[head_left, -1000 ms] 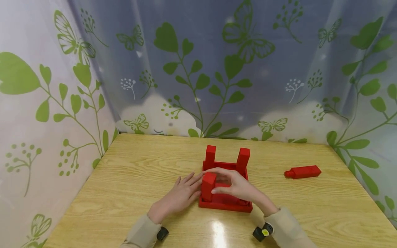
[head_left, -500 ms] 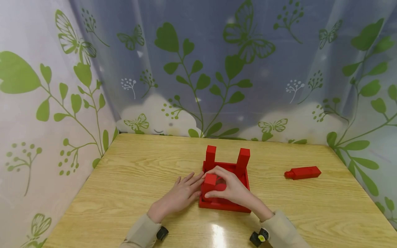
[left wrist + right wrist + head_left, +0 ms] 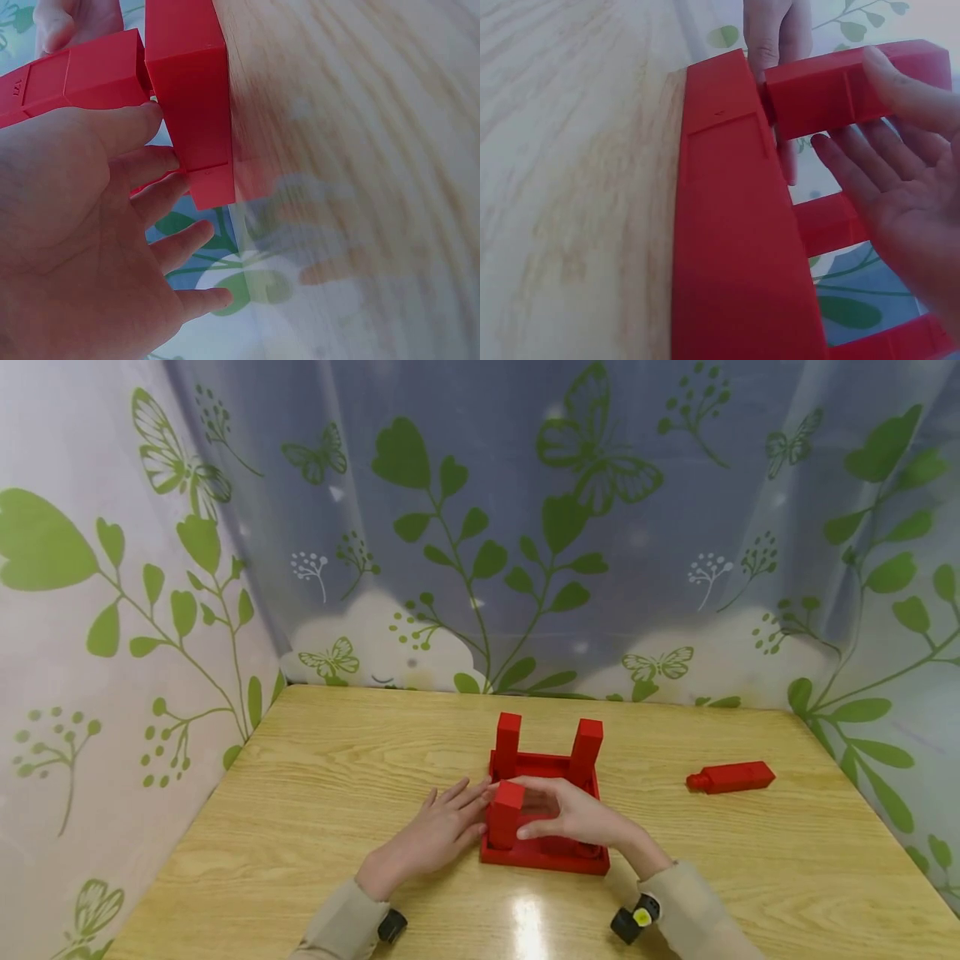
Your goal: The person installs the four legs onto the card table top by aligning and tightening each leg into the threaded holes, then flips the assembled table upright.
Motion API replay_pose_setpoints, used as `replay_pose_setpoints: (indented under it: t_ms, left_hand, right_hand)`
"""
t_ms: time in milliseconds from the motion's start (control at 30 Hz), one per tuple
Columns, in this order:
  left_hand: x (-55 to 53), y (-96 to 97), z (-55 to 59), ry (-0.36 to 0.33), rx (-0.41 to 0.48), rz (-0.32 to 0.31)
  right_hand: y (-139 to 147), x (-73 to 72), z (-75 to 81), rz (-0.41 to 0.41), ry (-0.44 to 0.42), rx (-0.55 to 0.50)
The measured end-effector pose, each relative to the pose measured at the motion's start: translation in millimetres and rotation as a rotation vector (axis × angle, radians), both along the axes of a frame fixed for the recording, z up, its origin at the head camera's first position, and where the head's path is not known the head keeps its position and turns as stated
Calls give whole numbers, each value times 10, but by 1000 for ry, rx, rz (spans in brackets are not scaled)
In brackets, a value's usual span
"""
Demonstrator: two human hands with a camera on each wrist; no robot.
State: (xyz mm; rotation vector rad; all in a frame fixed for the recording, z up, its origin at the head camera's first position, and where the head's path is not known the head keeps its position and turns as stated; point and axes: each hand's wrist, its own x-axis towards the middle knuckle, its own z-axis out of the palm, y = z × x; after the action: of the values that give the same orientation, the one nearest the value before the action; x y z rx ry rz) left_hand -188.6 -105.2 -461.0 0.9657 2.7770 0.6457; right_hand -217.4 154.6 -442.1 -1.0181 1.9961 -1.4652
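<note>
A red square base (image 3: 543, 862) with a raised rim lies on the wooden table, two square red legs, a back left leg (image 3: 507, 743) and a back right leg (image 3: 587, 750), standing up from it. At its near left corner stands another red leg (image 3: 504, 817). My right hand (image 3: 581, 817) curls around this leg, thumb on the near side and fingers behind; in the right wrist view the leg (image 3: 825, 94) lies between thumb and fingers. Fingers straight and spread, my left hand (image 3: 437, 833) rests against the base's left side (image 3: 196, 112).
A loose red leg (image 3: 738, 777) with a threaded end lies on the table (image 3: 360, 735) to the right of the base. A patterned curtain (image 3: 585, 568) hangs behind the table's far edge, and another covers the left side. Each wrist wears a small black camera.
My right hand's thumb closed across the near left leg, then drew back to its right edge as the wrist turned. The leg's top has rotated slightly. My left hand stays in place.
</note>
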Motion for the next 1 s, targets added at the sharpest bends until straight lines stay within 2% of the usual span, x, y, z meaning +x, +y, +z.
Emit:
replay_pose_setpoints:
  t_ms: [167,300,433,533,633,800,1000]
  left_hand:
    - [-6,-4,-11,7,0,-7]
    - [-13,-12,-14,6,15,-9]
    - [-23,-16,-10,7,16,-10]
    - [-31,-17,-10,12,8,-11]
    - [-30,-19,-10,15,7,-13]
    - [-27,-21,-12,20,16,-12]
    - [-21,-22,-12,21,15,-9]
  right_hand:
    - [-29,-3,-39,-17,-12,-41]
    - [-97,23,-66,-103,88,-29]
    - [-170,69,-82,-225,214,46]
    - [-202,101,-86,-278,259,88]
    - [-212,116,-80,-292,258,107]
    - [-169,108,-46,-257,197,129]
    - [-78,37,-11,-65,33,-28]
